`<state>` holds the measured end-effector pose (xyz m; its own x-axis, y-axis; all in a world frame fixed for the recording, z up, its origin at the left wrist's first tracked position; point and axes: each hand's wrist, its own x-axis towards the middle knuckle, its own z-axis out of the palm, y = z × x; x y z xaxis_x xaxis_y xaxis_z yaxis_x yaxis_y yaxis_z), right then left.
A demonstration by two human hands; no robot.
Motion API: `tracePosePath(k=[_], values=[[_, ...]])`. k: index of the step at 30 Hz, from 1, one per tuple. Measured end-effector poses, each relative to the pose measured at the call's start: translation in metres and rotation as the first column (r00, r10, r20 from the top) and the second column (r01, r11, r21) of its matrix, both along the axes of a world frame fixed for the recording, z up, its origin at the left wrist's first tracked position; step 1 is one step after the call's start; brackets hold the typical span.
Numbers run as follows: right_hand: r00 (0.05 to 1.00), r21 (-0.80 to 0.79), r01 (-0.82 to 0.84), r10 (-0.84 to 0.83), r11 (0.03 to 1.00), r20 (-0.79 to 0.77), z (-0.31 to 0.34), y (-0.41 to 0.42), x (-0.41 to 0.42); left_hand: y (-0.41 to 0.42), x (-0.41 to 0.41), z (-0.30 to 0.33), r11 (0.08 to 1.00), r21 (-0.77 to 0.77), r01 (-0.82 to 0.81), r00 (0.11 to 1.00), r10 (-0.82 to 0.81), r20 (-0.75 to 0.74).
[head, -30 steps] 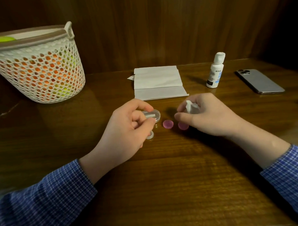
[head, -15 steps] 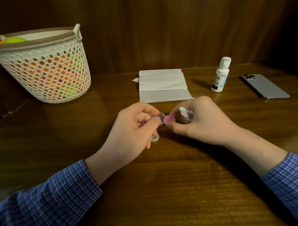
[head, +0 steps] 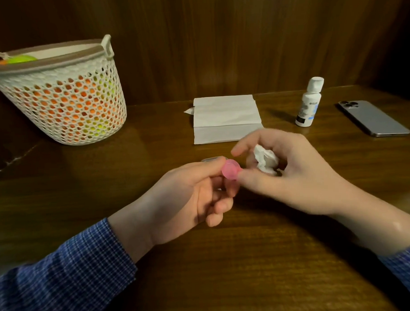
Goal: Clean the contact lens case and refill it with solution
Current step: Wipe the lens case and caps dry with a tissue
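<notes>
Pinching a pink cap (head: 230, 169) between thumb and forefinger, the left hand (head: 189, 197) hovered over the middle of the wooden worktop (head: 203, 271), its other fingers curled under the palm. The right hand (head: 286, 173) met it from the other side: its thumb tip touched the cap's right edge, while the curled fingers kept a crumpled white tissue (head: 265, 161) tucked against the palm. So each hand had a narrow grip, the left on the cap and the right on the tissue. Just behind the left forefinger, a sliver of the clear contact lens case (head: 210, 159) showed; whether it lay on the worktop or was held by the left hand could not be told.

Farther back, a folded white paper towel (head: 226, 118) lay flat, just beyond the hands. To its right stood a small white solution bottle (head: 309, 102), upright with its cap on, and beyond that a grey phone (head: 373, 118) lay face down near the worktop's right edge. At the far left sat a white perforated basket (head: 65, 102) holding orange and yellow-green things, well apart from everything else. Both wrists came out of blue checked sleeves (head: 71, 278).
</notes>
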<state>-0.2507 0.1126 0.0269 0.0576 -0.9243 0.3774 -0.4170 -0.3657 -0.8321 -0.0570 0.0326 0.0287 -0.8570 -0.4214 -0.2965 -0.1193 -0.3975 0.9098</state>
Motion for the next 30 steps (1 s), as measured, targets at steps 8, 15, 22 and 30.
tracePosePath(k=[8,15,22,30], values=[[0.988,0.152,-0.010,-0.014,0.988,0.156,0.007,-0.003,0.000,-0.003,-0.004,-0.001,0.984,0.027,-0.177,0.983,0.178,-0.035],[0.994,0.070,0.108,-0.110,0.992,0.018,0.004,-0.004,0.002,0.000,-0.008,-0.001,0.982,-0.022,-0.189,0.982,0.189,-0.020],[0.986,0.008,0.137,-0.136,0.991,-0.100,0.000,-0.003,0.003,-0.002,-0.004,-0.003,0.985,-0.121,-0.123,0.985,0.136,0.110],[0.996,-0.004,0.055,-0.055,0.998,-0.066,0.005,0.001,0.004,-0.005,0.003,-0.002,1.000,-0.012,-0.002,0.993,0.003,0.117]])
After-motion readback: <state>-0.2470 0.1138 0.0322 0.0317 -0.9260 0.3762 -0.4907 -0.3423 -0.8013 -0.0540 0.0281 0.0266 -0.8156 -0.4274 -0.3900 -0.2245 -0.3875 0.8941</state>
